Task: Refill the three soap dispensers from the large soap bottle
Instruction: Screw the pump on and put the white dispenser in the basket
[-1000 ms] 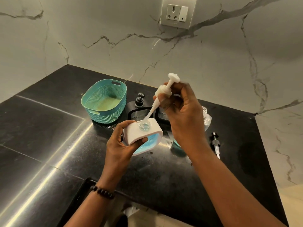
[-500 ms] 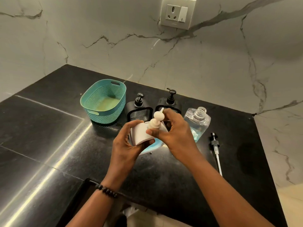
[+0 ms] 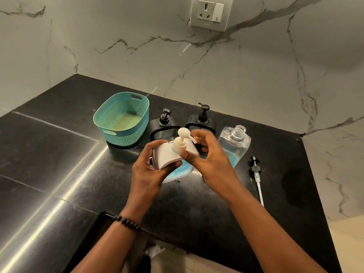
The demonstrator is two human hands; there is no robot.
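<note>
A white soap dispenser [image 3: 167,154] with blue soap showing in its lower part stands on the black counter, gripped at its left side by my left hand [image 3: 146,170]. Its white pump [image 3: 181,141] sits in the neck. My right hand [image 3: 208,160] is at the pump collar, thumb against it and fingers spread behind. Two black dispensers [image 3: 164,120] [image 3: 202,115] with pumps stand behind. The clear large soap bottle [image 3: 234,144], uncapped and holding some blue soap, stands to the right. Its black pump [image 3: 256,174] lies on the counter beside it.
A teal perforated basket [image 3: 122,119] stands at the back left on the black counter [image 3: 59,154]. A marble wall with a power socket [image 3: 210,13] rises behind. The counter's near edge runs under my forearms.
My right hand brought the white pump down from above the open neck and seated it in the white dispenser. Its fingers have since loosened around the collar. My left hand kept its hold.
</note>
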